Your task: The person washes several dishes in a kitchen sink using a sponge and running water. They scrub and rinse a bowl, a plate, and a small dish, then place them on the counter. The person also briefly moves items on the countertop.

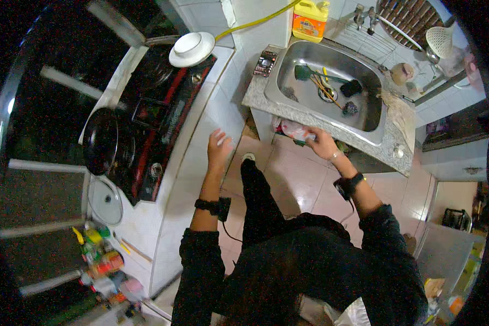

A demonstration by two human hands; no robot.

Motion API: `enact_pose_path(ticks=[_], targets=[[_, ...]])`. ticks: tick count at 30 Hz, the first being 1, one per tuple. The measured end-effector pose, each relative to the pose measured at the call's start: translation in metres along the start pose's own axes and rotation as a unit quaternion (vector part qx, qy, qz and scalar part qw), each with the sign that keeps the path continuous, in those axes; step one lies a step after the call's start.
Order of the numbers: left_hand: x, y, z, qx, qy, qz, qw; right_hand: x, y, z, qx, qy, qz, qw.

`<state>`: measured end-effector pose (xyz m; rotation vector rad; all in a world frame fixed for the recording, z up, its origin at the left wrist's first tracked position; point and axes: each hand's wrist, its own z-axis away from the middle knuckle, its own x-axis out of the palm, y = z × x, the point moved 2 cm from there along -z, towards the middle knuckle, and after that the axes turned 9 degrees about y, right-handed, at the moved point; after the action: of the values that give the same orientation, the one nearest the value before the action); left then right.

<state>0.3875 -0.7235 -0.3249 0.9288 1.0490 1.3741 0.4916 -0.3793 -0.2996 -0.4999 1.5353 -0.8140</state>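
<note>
My left hand (pixel 219 150) hangs over the floor beside the white tiled stove counter (pixel 189 136), fingers loosely bent and apart, with nothing seen in it. At the front edge of the granite sink counter (pixel 330 125), my right hand (pixel 322 143) has its fingers curled next to a plastic bag (pixel 294 128) under the counter. Whether it grips the bag is unclear. Inside the steel sink (pixel 309 108) lie a dark green utensil (pixel 303 72), wooden chopsticks (pixel 324 87), and a dark scourer (pixel 350 108).
To the left are a gas stove (pixel 165 130), a black pan (pixel 102 140), a glass lid (pixel 106 201) and stacked white dishes (pixel 191 49). A yellow detergent jug (pixel 309 21) stands behind the sink. Blurred bottles and packets (pixel 108 263) crowd the lower left. Utensils hang at upper right.
</note>
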Motion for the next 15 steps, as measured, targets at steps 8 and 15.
enact_pose_path(ticks=[8,15], targets=[[0.031,0.094,-0.219,-0.140,-0.058,0.282,0.947,0.108,-0.204,-0.264,-0.257,0.098,-0.023,0.961],[0.045,0.115,-0.295,-0.081,-0.161,0.402,0.898,0.204,-0.263,-0.380,-0.356,0.180,0.185,0.898]])
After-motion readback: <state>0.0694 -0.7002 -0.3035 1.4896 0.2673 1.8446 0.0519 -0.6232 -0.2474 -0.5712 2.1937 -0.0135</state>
